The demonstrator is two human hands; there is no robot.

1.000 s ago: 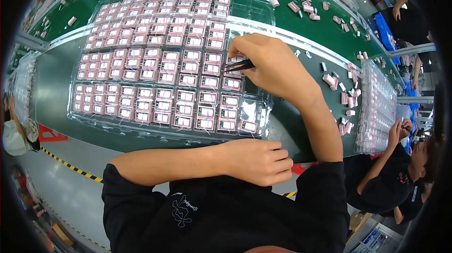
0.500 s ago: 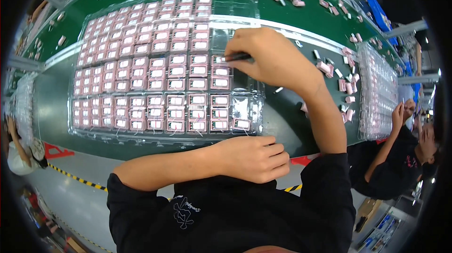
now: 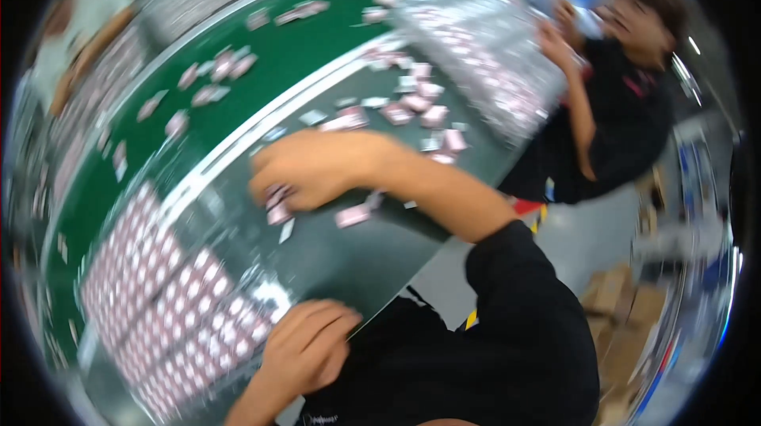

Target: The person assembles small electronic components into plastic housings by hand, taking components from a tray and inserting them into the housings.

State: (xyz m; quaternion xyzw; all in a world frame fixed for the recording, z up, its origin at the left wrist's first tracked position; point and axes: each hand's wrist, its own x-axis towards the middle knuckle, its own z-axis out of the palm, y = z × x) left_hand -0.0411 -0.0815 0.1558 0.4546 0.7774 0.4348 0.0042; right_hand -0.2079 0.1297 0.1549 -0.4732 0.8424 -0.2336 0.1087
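My right hand (image 3: 313, 168) is over the dark green table, its fingers curled around a small pink block (image 3: 277, 210) that pokes out below the fingertips. Motion blurs the grip, and the palm side is hidden. Beside the block lies a small white piece (image 3: 287, 229). My left hand (image 3: 307, 348) is at the table's near edge, by the corner of the clear plastic tray (image 3: 273, 295). Its fingers are loosely bent and a little apart, with nothing seen in them. Rows of pink blocks with white faces (image 3: 186, 299) fill most of the tray.
Loose pink blocks (image 3: 416, 101) and white pieces lie right of my right hand. Beyond them stands a stack of filled clear trays (image 3: 483, 61). More blocks are scattered on the green belt (image 3: 269, 49) behind a pale rail (image 3: 238, 139). A co-worker (image 3: 610, 101) sits at the right.
The view has swung to the right. My right hand has gone from the tray to the loose blocks and closed on one. The dark stick it held earlier is not clearly visible.
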